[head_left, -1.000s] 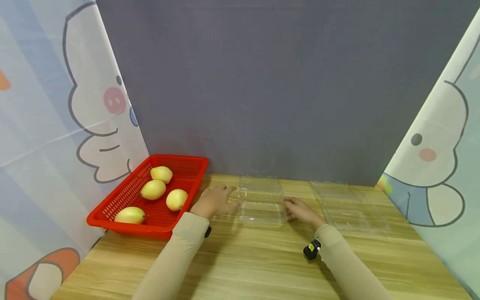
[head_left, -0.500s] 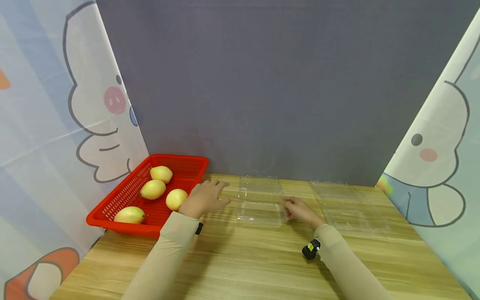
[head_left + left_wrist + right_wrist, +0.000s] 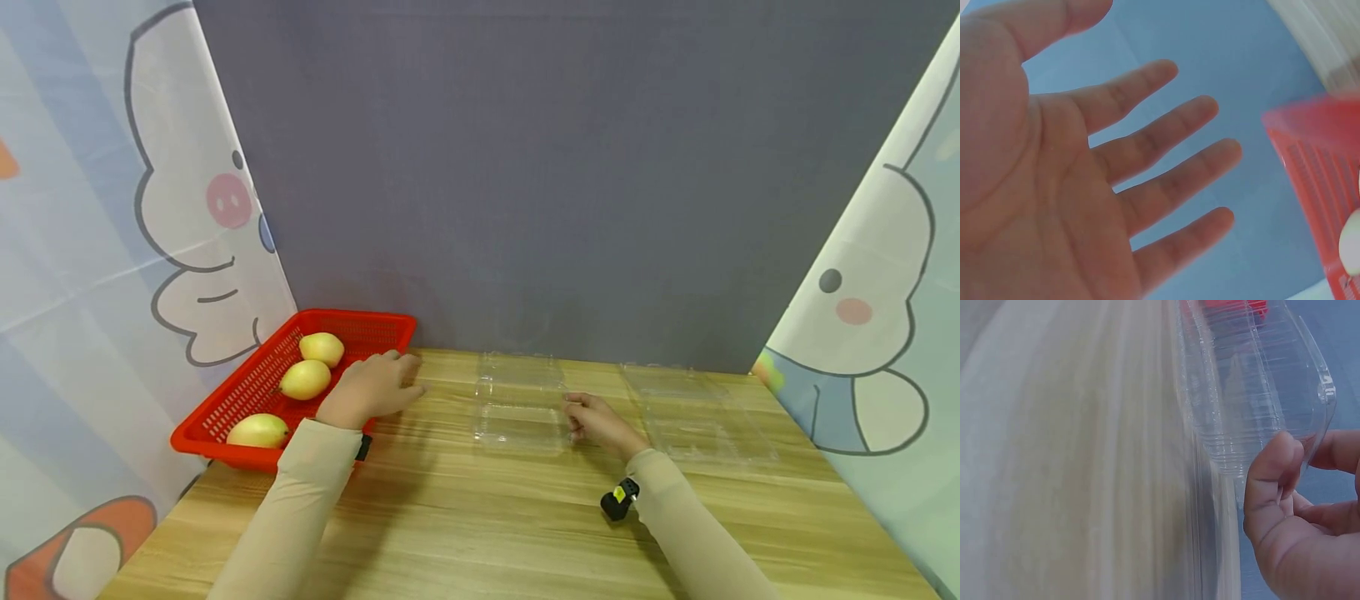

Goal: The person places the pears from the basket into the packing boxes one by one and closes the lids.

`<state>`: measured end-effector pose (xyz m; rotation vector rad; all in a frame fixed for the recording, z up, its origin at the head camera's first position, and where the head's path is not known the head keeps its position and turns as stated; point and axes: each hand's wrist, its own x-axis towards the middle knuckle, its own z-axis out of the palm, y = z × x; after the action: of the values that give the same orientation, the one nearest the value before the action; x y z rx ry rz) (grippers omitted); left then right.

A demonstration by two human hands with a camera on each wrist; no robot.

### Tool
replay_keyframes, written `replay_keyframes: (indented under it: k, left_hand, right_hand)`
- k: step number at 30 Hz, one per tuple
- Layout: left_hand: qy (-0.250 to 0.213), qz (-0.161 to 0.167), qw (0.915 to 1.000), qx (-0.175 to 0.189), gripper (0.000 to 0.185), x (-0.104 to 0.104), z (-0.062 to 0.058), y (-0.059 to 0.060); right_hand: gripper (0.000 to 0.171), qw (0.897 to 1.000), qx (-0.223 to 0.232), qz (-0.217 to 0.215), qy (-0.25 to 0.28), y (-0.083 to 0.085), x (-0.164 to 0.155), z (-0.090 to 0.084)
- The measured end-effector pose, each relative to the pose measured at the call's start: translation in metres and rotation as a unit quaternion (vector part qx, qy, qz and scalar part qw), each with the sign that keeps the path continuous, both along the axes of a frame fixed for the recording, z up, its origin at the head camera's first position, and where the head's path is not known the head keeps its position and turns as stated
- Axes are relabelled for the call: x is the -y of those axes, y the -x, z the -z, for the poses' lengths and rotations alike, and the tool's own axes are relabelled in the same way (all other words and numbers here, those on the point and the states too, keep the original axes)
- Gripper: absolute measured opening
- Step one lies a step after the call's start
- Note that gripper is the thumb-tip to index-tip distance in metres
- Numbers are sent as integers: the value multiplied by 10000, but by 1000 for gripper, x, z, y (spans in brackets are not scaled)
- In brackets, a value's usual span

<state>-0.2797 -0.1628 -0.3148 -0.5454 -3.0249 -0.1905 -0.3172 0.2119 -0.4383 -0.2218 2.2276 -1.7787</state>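
A: How does your left arm lie?

B: Your left sleeve (image 3: 285, 508) slants forward from the lower edge of the head view, and your left hand (image 3: 371, 390) hangs over the right side of the red basket (image 3: 240, 456), palm down. Your left wrist view shows the fingers (image 3: 1147, 140) long and well spread, with the thumb out to one side. You have hold of nothing there.

A: And the fruit beside you?

B: Three pears (image 3: 305, 380) show in that basket, to the left of your hand, two towards the back and one near the front.

A: What about your right?

B: Your right sleeve (image 3: 693, 525) reaches in from the lower right. Your right hand (image 3: 596, 421) is bent inward, its thumb and fingers closed together on the right edge of a clear box (image 3: 517, 423). Your right wrist view shows the thumb on one side of the plastic and a finger on the other.

A: Where is that box?

B: In the middle of the wooden table (image 3: 480, 533), opened out, between your two hands. A second clear box (image 3: 690, 437) lies to the right of your right hand.
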Motion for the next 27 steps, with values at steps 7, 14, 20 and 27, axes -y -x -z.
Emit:
replay_keyframes:
  k: [7, 14, 20, 27]
  left_hand:
    - [-100, -171, 9996, 177, 53, 20, -11, -2]
    - [-71, -206, 9981, 578, 57, 36, -18, 1]
    - [-233, -268, 9941, 1028, 57, 48, -18, 8]
    - [-161, -349, 9925, 1162, 52, 64, -13, 16]
  right_hand:
    - [53, 9999, -28, -65, 99, -1, 0, -1]
    - [53, 9999, -31, -31, 122, -1, 1, -1]
    - [54, 9999, -11, -23, 127, -1, -1, -1]
    - [52, 9998, 19, 34, 220, -1, -1, -1]
